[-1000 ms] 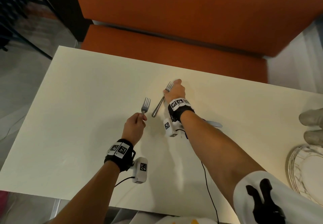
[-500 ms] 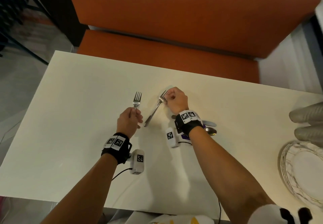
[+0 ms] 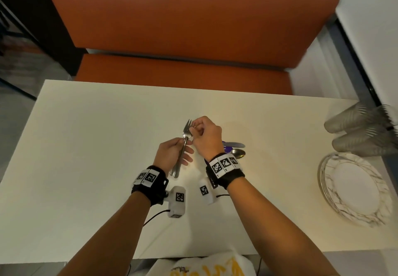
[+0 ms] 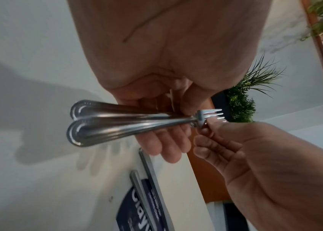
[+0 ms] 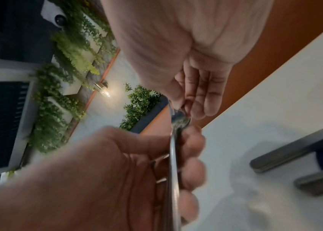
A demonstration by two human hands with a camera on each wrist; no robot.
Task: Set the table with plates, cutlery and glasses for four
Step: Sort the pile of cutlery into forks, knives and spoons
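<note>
Two steel forks are held together over the middle of the white table, tines pointing away from me. My left hand grips both handles; in the left wrist view the two handle ends lie side by side. My right hand pinches the forks at the neck just below the tines. In the right wrist view the forks run edge-on through the left hand. A stack of marbled plates sits at the right edge, and several clear glasses lie behind it.
A knife and a spoon lie on a purple packet just right of my right wrist. An orange bench runs along the table's far side. The table's left half and near side are bare.
The hands, each holding one fork apart from the other, have come together. Both forks now lie bundled in the left hand, with the right hand pinching their necks.
</note>
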